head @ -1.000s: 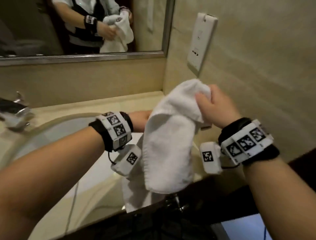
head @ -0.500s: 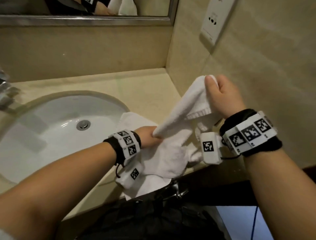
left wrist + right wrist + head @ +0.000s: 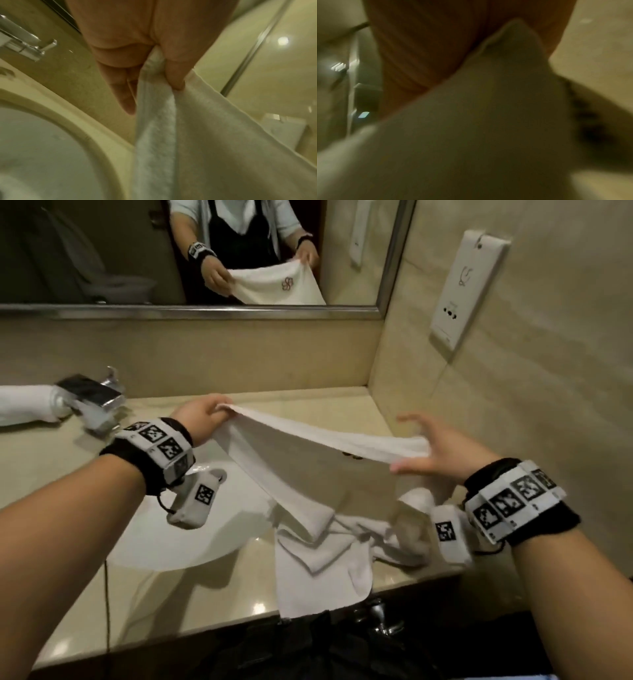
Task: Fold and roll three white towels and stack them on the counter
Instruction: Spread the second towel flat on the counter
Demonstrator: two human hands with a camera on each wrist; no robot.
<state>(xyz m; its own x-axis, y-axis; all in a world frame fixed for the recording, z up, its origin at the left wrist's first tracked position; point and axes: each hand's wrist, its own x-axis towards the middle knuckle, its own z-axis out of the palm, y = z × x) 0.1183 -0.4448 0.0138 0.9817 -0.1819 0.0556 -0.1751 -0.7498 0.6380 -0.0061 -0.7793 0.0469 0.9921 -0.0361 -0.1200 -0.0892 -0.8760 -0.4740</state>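
Towel (image 3: 308, 460) is pinched by left hand (image 3: 202, 419) and right hand (image 3: 442, 450) at corners, stretched over the counter (image 3: 308, 405) right end to flatten before folding.

Setting: bathroom vanity, probably in a hotel.
- Beige polished stone counter (image 3: 308, 412) with a white oval undermount basin (image 3: 191, 546) at 9 o'clock of centre.
- Chrome tap (image 3: 94, 395) at 10 o'clock, behind the basin.
- Metal-framed wall mirror (image 3: 191, 311) across 12 o'clock, reflecting a person holding a monogrammed white cloth.
- Beige marble-look wall cladding (image 3: 548, 405) at 3 o'clock, carrying a white wall-mounted unit (image 3: 462, 289) marked with a hairdryer-like icon.
- Rolled white towel (image 3: 24, 405) at far 9 o'clock; further white towels (image 3: 318, 559) lie crumpled at the counter's front edge.
- Dark cabinet front with a chrome knob (image 3: 380, 614) at 6 o'clock, below the counter.
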